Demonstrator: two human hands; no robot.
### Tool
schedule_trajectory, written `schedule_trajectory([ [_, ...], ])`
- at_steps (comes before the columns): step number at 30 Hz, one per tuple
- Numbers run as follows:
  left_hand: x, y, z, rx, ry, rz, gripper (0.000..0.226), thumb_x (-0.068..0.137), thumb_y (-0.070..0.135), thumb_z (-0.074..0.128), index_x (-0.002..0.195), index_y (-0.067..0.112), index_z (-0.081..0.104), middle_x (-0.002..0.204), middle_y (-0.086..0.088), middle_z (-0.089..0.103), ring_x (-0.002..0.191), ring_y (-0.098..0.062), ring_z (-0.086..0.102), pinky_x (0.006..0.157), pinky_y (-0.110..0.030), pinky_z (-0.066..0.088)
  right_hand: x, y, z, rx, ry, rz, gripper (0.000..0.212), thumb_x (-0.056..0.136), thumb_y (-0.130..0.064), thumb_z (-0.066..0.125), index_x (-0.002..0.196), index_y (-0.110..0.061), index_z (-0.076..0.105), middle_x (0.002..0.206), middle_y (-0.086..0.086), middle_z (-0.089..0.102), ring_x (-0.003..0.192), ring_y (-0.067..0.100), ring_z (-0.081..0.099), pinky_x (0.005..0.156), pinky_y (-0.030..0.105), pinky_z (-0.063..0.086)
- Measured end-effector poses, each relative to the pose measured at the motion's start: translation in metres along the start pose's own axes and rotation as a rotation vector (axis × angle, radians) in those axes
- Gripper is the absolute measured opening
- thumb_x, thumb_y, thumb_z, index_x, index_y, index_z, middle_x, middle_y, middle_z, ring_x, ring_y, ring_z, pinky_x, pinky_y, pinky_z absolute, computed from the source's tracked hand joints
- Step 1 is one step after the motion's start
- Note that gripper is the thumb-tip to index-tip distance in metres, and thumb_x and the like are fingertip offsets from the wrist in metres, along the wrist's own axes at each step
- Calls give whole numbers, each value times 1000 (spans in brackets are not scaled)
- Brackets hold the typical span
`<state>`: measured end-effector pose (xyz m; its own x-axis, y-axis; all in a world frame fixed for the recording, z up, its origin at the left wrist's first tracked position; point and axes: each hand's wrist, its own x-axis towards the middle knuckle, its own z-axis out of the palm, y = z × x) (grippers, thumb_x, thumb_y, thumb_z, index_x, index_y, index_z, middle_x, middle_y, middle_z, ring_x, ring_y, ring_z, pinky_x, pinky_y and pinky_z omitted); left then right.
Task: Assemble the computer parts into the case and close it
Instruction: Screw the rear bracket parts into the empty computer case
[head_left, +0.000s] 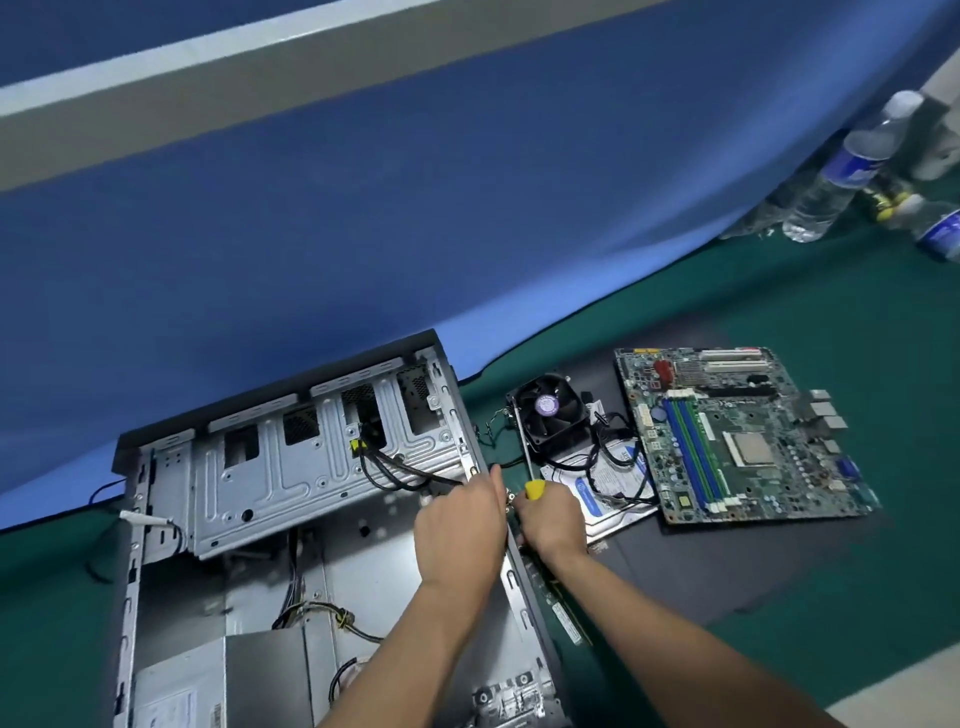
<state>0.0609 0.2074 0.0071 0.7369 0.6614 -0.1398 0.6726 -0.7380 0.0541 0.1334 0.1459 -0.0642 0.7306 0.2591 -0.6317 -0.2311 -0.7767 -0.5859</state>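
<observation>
Down in the lower left of the frame lies the open computer case (171, 467), on its side on a green mat (779, 322), its metal drive cage (311, 457) across the upper part and a grey power supply (218, 680) in its bottom corner. Black cables (395, 467) run from the cage toward the case's right wall. Both hands meet at that right wall, near the centre of the frame. The left hand (460, 525) reaches in over the case with its fingers curled down at the edge; what they hold, if anything, is hidden under the hand. Just beside it, outside the wall, the right hand (550, 522) is wrapped round a screwdriver (530, 467), whose yellow handle sticks out above the fist while the thin metal shaft points up and away toward the fan.

Right of the hands the loose parts sit on a dark sheet (701, 566). A black cooling fan (550, 415) stands near the case's upper right corner, and a hard drive (613, 493) lies just below it, partly under the fan's wires. Further right lies the green motherboard (743, 436), flat, with blue memory slots and a silver processor showing.

In the upper right corner several plastic water bottles (841, 171) stand, blurred, against a blue cloth (363, 208)
</observation>
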Motion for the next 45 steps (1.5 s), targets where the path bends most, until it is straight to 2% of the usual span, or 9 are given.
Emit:
schedule_trajectory([
  [3,-2,2,4,-2,5,-33,52,102,40,19,86,17,64,73,-4,70,67,-26,67,52,-28,32,8,4,7,-91,43,5,23,94,-27,53,92,-7,65,87,11,70,81,29,66,66,29,47],
  [5,-4,3,5,-10,7,-57,52,102,40,21,85,17,64,70,-4,70,65,-27,67,51,-28,32,12,4,9,-111,69,-22,17,94,-26,53,91,-11,62,91,9,69,81,27,62,64,27,40],
  [10,-3,6,3,-9,-16,-91,51,102,40,22,88,16,64,75,-5,71,70,-28,68,52,-28,32,18,1,13,-173,55,-67,9,92,-24,55,86,-18,56,89,6,68,75,24,58,61,26,38],
  [14,-3,7,6,22,-24,-101,52,102,41,17,92,18,63,80,-4,71,74,-26,68,54,-28,33,21,-3,16,-189,74,-33,19,95,-24,49,97,-11,62,94,9,68,87,29,63,65,27,41],
  [21,-2,7,9,-11,-28,-105,52,102,43,16,97,19,62,87,-5,71,81,-27,67,57,-29,32,19,-1,19,-359,44,-83,26,97,-28,49,90,-7,64,91,9,69,85,28,64,63,26,41],
  [30,-2,7,8,-9,-31,-113,52,102,42,14,94,20,60,82,-2,70,76,-25,67,56,-28,34,22,1,5,-80,14,-3,23,94,-25,53,83,-9,64,85,10,68,75,27,58,63,27,39],
  [33,-3,7,8,-17,-24,-117,52,101,42,12,93,20,59,80,-2,70,75,-24,66,57,-29,34,23,5,-2,6,-9,17,23,95,-27,55,89,-7,66,87,11,68,81,28,62,68,28,43],
  [41,-4,8,6,-10,4,-142,52,102,41,15,93,18,61,81,-2,71,75,-25,67,58,-29,33,19,4,1,-50,-18,28,12,93,-24,56,91,-17,65,90,6,70,81,26,62,70,27,46],
  [45,-4,10,7,-20,4,-147,51,102,41,17,92,17,61,80,-4,71,74,-26,67,57,-29,32,20,-3,5,-130,17,14,8,90,-23,57,94,-23,65,82,1,65,75,24,58,60,25,38],
])
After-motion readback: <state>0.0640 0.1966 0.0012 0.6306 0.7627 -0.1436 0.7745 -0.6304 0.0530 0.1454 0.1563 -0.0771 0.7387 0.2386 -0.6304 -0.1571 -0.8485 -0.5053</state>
